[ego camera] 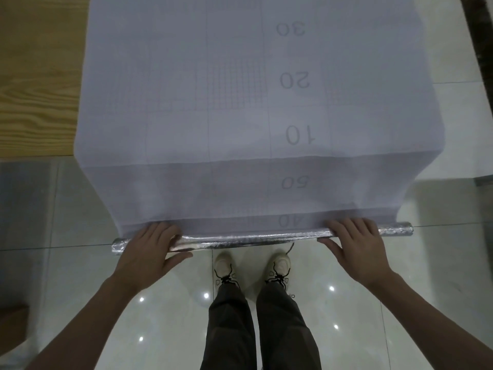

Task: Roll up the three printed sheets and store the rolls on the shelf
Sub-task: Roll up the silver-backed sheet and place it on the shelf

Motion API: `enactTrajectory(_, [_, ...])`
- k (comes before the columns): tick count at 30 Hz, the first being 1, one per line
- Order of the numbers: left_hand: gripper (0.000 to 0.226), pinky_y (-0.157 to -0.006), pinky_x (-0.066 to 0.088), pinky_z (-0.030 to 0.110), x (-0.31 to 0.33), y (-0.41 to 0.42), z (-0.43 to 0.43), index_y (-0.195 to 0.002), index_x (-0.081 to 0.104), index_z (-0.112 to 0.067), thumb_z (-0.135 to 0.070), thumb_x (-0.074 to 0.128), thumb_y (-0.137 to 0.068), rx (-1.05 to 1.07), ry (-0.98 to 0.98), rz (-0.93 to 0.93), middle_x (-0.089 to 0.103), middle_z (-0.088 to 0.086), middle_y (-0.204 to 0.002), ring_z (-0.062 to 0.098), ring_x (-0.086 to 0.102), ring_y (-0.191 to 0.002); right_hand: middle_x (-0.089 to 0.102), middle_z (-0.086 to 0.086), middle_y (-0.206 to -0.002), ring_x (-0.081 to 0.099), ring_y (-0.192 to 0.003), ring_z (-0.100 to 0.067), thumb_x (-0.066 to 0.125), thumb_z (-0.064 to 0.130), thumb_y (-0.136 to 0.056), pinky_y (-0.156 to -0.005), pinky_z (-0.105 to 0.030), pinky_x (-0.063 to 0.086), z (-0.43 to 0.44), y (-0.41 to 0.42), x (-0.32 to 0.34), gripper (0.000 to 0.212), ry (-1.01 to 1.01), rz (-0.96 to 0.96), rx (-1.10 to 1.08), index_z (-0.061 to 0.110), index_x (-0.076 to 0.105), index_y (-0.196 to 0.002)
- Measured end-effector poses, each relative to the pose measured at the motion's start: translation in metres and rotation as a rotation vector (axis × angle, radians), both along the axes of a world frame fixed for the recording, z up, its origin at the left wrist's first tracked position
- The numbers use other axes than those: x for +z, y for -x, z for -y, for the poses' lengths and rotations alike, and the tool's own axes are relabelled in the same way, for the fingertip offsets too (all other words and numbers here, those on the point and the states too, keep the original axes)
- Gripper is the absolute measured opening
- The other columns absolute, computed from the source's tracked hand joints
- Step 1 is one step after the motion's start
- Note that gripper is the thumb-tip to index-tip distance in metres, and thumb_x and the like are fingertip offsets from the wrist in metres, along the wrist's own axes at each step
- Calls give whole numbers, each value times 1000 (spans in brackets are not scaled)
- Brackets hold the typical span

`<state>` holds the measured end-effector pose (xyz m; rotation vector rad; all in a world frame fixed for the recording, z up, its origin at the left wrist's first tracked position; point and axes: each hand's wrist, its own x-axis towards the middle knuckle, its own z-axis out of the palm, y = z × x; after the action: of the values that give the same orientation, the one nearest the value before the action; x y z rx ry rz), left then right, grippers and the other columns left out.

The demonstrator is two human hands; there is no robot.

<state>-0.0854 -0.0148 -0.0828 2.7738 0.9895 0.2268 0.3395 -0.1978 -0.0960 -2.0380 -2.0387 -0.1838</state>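
Note:
A large pale printed sheet [240, 102] with a grid and the numbers 10, 20, 30 lies on a table and hangs over its near edge toward me. Its lower edge meets a silver foil-covered tube [248, 240] held level in the air above the floor. My left hand [149, 252] grips the tube near its left end, fingers over the top and thumb underneath. My right hand [357, 247] holds it near the right end the same way. The hanging part shows 50 and 40 through the paper.
The wooden table top [37, 76] shows bare to the left of the sheet. A glass surface [40, 204] lies at the left below the table edge. Glossy tiled floor [165, 316] and my legs and shoes [277, 265] are under the tube.

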Motion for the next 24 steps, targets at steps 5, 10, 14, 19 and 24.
enactTrajectory(5, [45,-75,40,38,0,2,-2,-87,63,-12,-52,48,-98,19,-163,-18,62,8,-89,31,60,-77,64,-2,-91,59,-81,-22,63,58,-91,-77,-34,43,-4,-2,5,48,45,-111,60,11,65,-98])
enactTrajectory(10, [42,-77,39,38,1,-3,6,-89,65,-10,-46,48,-101,81,-261,-13,66,8,-87,32,61,-81,67,-6,-94,62,-85,-28,61,52,-96,-79,-38,43,-7,-5,3,41,-34,-25,48,12,67,-94])
enactTrajectory(14, [40,-76,39,37,2,-1,2,-96,59,-13,-53,55,-94,24,-178,7,64,5,-89,29,59,-81,69,0,-90,62,-83,-24,59,52,-97,-82,-41,43,-10,-6,10,40,-56,8,37,14,68,-99])
enactTrajectory(19, [38,-76,41,41,2,-1,-1,-90,63,-14,-50,53,-97,57,-263,-4,65,8,-91,32,57,-76,65,-2,-89,62,-78,-23,67,56,-89,-76,-38,43,-18,-9,13,42,-22,-71,101,14,66,-97])
enactTrajectory(24, [41,-77,39,40,7,-7,0,-95,64,-11,-48,48,-100,82,-302,11,66,9,-91,31,57,-79,68,-4,-98,61,-89,-27,65,50,-93,-84,-44,41,-21,-11,15,33,-79,44,52,17,68,-96])
